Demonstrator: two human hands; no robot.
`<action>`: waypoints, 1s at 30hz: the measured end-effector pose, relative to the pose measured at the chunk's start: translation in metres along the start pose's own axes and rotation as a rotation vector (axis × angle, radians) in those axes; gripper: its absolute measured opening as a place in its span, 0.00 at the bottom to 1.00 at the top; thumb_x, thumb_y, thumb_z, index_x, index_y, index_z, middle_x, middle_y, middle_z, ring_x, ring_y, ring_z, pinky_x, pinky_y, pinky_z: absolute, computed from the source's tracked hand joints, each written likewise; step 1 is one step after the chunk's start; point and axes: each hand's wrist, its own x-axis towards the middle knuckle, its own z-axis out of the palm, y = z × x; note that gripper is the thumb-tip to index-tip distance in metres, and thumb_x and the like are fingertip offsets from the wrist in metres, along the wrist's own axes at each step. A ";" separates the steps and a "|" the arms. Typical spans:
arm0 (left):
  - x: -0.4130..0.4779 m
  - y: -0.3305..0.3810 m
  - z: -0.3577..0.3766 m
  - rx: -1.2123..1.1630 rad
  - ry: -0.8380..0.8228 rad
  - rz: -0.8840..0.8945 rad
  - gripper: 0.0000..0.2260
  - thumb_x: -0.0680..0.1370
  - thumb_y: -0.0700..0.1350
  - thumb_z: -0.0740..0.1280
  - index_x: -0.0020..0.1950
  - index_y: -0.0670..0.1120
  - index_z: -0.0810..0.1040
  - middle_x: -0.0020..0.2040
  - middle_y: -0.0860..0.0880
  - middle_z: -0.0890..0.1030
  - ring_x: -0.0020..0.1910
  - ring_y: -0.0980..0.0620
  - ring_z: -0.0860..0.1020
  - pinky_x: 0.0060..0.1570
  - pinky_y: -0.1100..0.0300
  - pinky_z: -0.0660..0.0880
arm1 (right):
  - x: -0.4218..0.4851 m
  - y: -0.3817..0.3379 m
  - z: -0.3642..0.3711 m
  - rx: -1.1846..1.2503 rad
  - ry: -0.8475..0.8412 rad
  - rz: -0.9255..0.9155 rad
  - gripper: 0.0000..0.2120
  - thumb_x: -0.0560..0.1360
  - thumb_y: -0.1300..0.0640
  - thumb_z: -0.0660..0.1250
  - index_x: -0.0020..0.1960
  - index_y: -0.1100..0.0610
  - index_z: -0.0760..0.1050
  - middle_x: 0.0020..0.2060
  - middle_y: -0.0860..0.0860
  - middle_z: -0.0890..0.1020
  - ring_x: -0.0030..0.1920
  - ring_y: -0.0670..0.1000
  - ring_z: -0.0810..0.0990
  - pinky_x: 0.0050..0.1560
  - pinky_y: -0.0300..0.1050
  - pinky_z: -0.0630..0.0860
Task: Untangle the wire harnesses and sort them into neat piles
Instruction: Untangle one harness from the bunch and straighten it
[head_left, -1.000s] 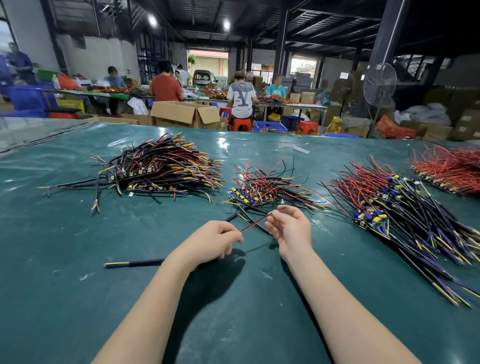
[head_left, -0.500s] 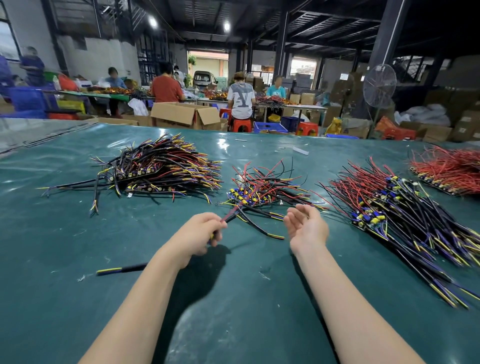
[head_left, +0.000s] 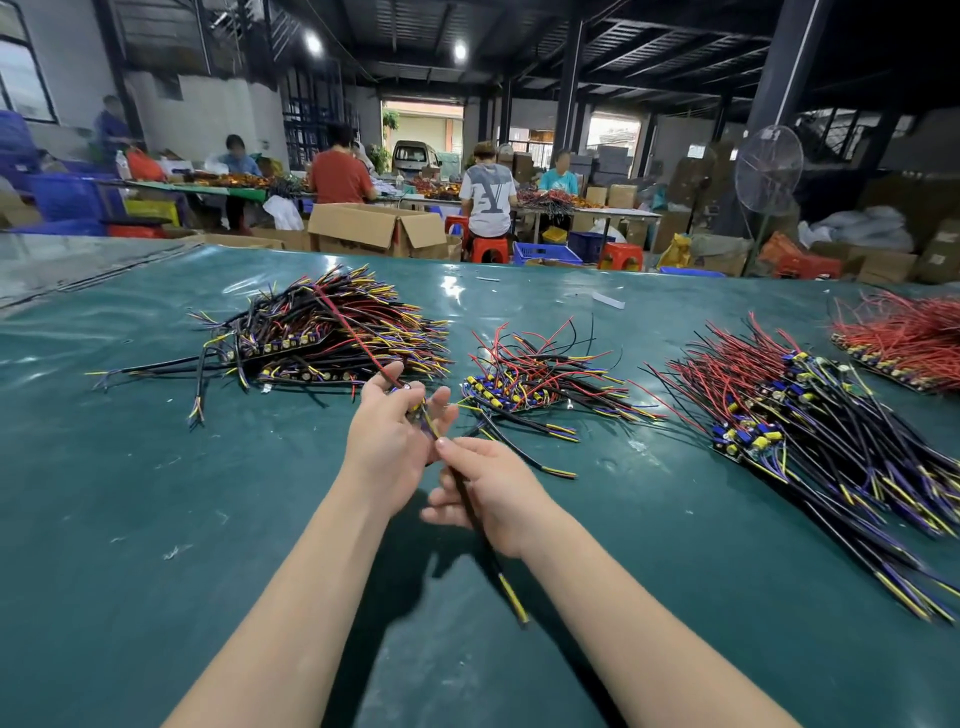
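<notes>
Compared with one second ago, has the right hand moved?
Yes. The right hand moved left and down in the view, away from the middle pile, and now grips the harness.

1. You are looking at one mark only: a large grey letter graphic, reading roughly as "Y", on the back of a seated person's white T-shirt (head_left: 488, 200).
2. Any print on the cardboard boxes (head_left: 374, 228) is appearing too small for you to read.
</notes>
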 end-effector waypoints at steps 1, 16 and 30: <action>0.000 -0.001 0.000 0.027 -0.003 -0.007 0.12 0.79 0.33 0.53 0.46 0.51 0.65 0.37 0.52 0.71 0.29 0.56 0.79 0.26 0.64 0.75 | -0.001 -0.002 -0.004 -0.034 0.038 0.003 0.11 0.80 0.58 0.58 0.39 0.58 0.69 0.20 0.47 0.69 0.18 0.43 0.70 0.19 0.32 0.68; 0.006 -0.005 -0.008 0.110 0.017 -0.054 0.11 0.77 0.33 0.57 0.43 0.49 0.63 0.40 0.48 0.73 0.39 0.52 0.75 0.33 0.59 0.71 | 0.001 -0.004 -0.010 -0.099 0.048 -0.032 0.12 0.80 0.60 0.55 0.39 0.59 0.69 0.19 0.46 0.69 0.15 0.40 0.60 0.18 0.26 0.53; 0.006 0.001 -0.015 0.068 0.053 -0.283 0.11 0.77 0.33 0.54 0.46 0.45 0.73 0.39 0.41 0.73 0.36 0.47 0.74 0.32 0.60 0.77 | 0.003 0.005 -0.008 -0.814 0.297 -0.427 0.12 0.76 0.60 0.61 0.35 0.57 0.74 0.22 0.47 0.70 0.24 0.44 0.67 0.30 0.41 0.63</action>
